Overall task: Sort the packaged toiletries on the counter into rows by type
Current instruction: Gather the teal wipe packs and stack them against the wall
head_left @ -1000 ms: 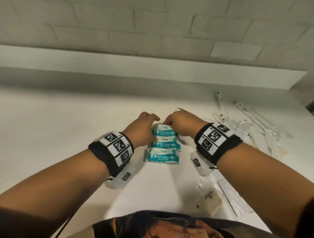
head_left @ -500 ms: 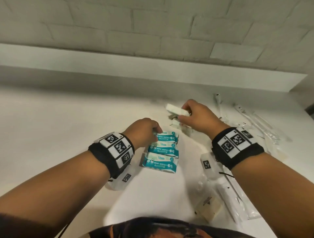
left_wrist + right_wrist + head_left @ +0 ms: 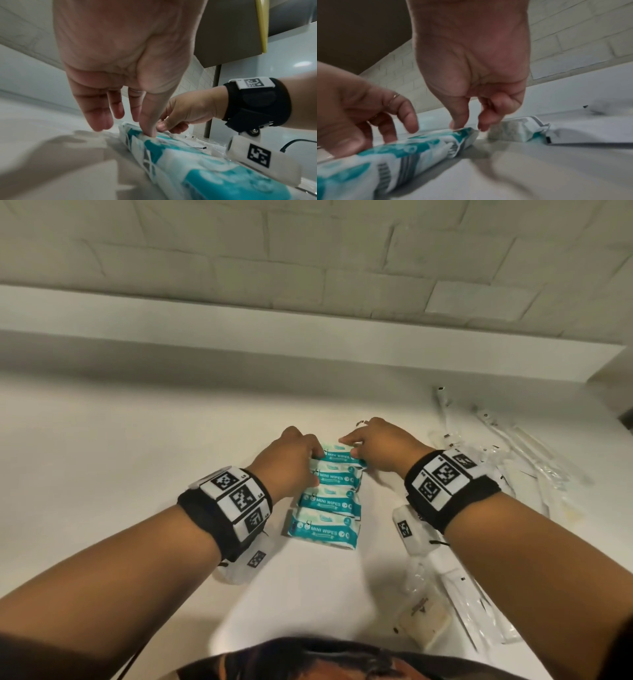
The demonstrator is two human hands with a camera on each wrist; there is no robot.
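Note:
Several teal-and-white mini wipes packs (image 3: 323, 510) lie in a column on the white counter (image 3: 137, 460). Both hands are at the farthest pack (image 3: 339, 454). My left hand (image 3: 299, 455) is at its left end, thumb pressed on top of the pack (image 3: 154, 136) and fingers (image 3: 102, 121) hanging fairly straight beside it. My right hand (image 3: 371, 445) pinches the pack's right end (image 3: 469, 133) between thumb and forefinger, its other fingers curled in. The wipes pack lies flat on the counter.
Toothbrushes in clear wrappers (image 3: 513, 450) are strewn at the right. A wrapped soap bar (image 3: 423, 625) and a long white packet (image 3: 460, 583) lie near the front right. Another pale pack with a teal edge (image 3: 513, 129) sits just beyond my right fingers. A ledge and tiled wall close the back.
My right hand reached right, lifted a wipes pack and brought it to the far end of the column. My left hand shifted forward onto that pack.

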